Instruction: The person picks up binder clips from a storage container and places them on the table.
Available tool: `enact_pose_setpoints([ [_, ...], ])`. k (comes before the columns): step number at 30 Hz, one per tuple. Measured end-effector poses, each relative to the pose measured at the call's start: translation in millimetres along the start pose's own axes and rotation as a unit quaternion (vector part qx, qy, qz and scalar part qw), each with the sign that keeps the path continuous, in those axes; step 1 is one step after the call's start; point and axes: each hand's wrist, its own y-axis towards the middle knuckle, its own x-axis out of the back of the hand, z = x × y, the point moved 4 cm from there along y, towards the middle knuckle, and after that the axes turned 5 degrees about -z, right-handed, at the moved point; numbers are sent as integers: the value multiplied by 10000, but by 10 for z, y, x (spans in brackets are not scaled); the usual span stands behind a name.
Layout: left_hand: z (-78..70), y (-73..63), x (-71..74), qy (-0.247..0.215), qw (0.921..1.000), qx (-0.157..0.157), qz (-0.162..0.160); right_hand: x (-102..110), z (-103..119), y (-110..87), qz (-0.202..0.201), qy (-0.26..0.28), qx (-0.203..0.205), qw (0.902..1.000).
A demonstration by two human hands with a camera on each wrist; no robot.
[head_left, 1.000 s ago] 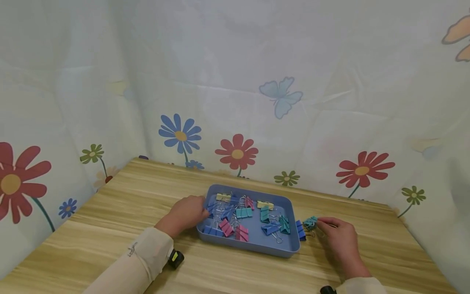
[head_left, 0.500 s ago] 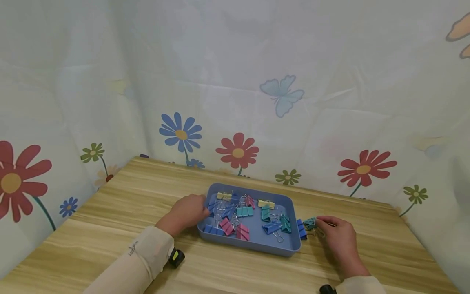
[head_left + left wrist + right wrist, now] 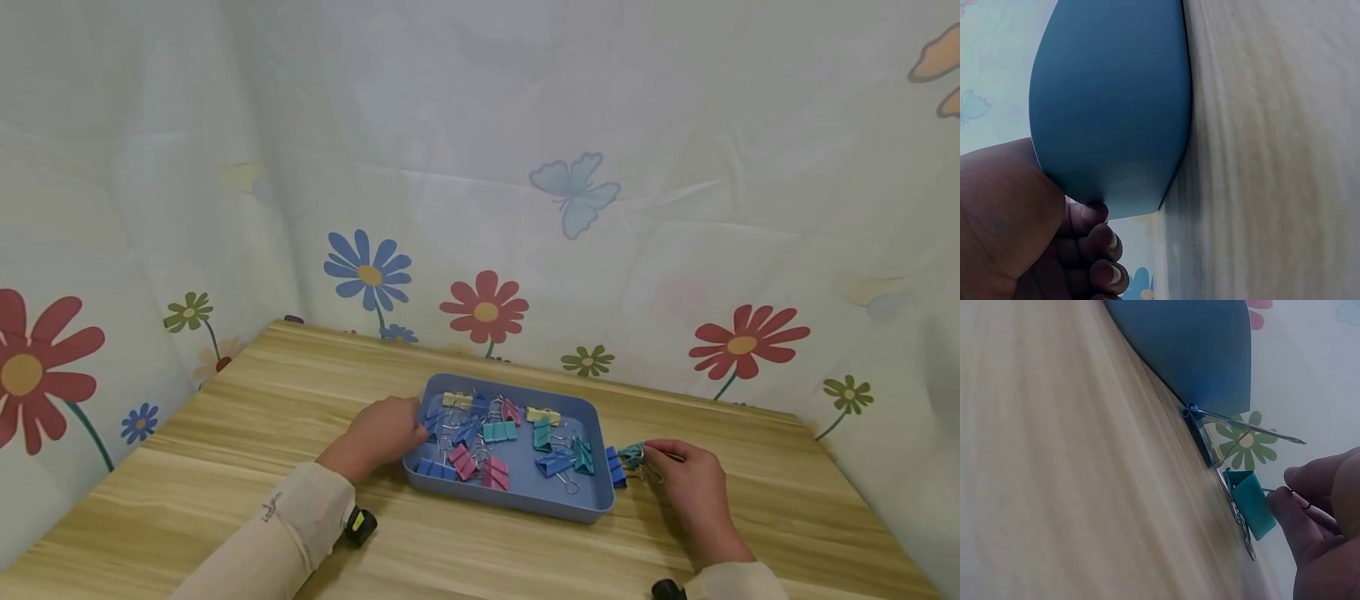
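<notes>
A blue plastic tray (image 3: 510, 500) sits on the table with several binder clips inside. My left hand (image 3: 381, 433) grips its left end at the rim; the left wrist view shows curled fingers (image 3: 1105, 240) beside the tray's outer wall (image 3: 1110, 106). Just outside the right end, my right hand (image 3: 697, 487) pinches a wire handle of a teal binder clip (image 3: 1254, 503) between thumb and forefinger. Between that clip and the tray stands a blue binder clip (image 3: 1202, 440), close against the tray wall, its wire handles pointing toward the right hand.
Inside the tray lie yellow clips (image 3: 543, 416), pink clips (image 3: 495, 473), a light teal clip (image 3: 500, 432), dark green clips (image 3: 582, 456) and blue clips (image 3: 555, 463). The wooden table (image 3: 315, 367) ends at a flower-patterned curtain (image 3: 465, 225) behind and at the sides.
My right hand has edged slightly left toward the tray, still pinching the teal binder clip. The left hand keeps its grip and the tray stays in place.
</notes>
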Motion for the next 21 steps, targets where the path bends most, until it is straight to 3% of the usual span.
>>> enact_pose_setpoints([
  [14,0,-15,7,39,10000,-2,11,24,20,-31,189,8,109,9998],
  [21,23,10,-21,55,10000,-26,-30,113,62,-54,-445,-407,414,9973],
])
